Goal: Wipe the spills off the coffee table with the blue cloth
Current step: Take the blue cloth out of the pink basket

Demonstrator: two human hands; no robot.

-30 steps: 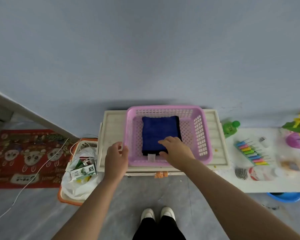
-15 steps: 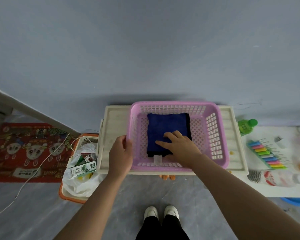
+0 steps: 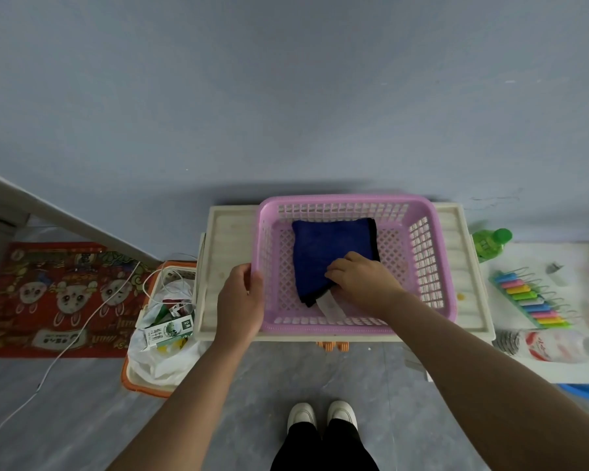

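A folded blue cloth (image 3: 323, 248) with a white tag lies inside a pink plastic basket (image 3: 419, 205). The basket stands on a cream slatted table (image 3: 228, 239) against the wall. My right hand (image 3: 361, 283) is inside the basket, fingers curled on the cloth's near right corner, which is lifted and skewed. My left hand (image 3: 240, 297) grips the basket's left rim.
An orange bin (image 3: 140, 382) with a white bag and a milk carton sits left of the table. A white table (image 3: 565, 365) to the right holds coloured pegs (image 3: 531, 300), a green bottle (image 3: 488, 241) and a plastic bottle. A red mat (image 3: 48, 297) and a white cable lie on the floor.
My right hand has gone from lying flat on the cloth to pinching its near corner, and the cloth has turned slightly. The view has moved closer to the basket.
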